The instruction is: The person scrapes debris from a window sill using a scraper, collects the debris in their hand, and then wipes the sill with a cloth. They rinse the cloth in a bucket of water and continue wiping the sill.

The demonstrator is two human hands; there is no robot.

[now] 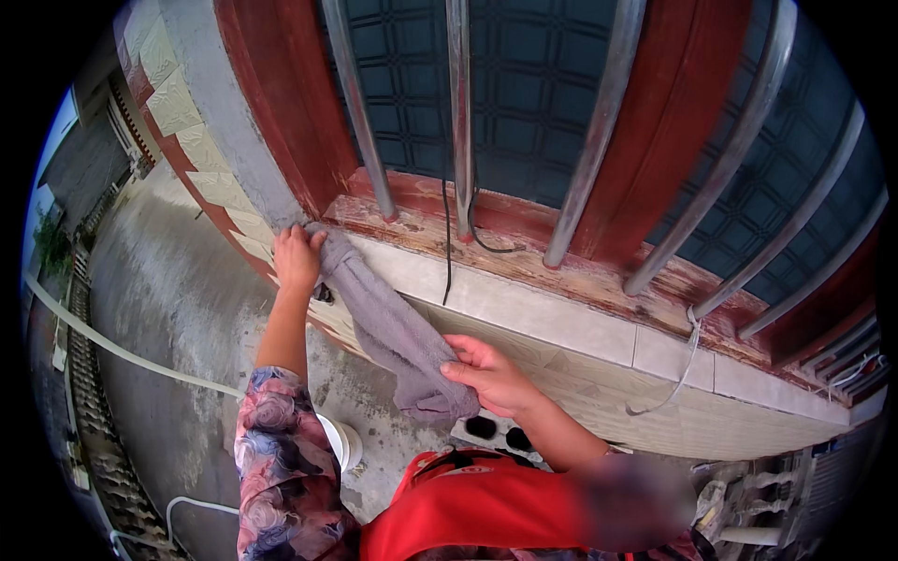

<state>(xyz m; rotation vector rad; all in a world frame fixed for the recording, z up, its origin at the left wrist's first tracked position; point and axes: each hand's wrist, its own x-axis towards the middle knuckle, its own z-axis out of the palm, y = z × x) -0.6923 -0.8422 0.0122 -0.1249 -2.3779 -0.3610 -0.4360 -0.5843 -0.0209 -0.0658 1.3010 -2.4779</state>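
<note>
A grey terry cloth (393, 322) stretches between my two hands across the tiled window sill (533, 301). My left hand (296, 258) grips its upper end at the left corner of the sill, beside the red window frame. Lower down and to the right, my right hand (491, 375) pinches the hanging part between thumb and fingers. That lower end droops in front of the wall below the sill. The inner folds of the cloth are hidden.
Metal bars (459, 119) rise from the worn wooden window ledge (421, 228). A black cable (447, 245) hangs over the sill, and a white tie (691, 350) dangles from a bar. Below are a white bucket (344, 442), a hollow concrete block (491, 431) and a pale hose (133, 350).
</note>
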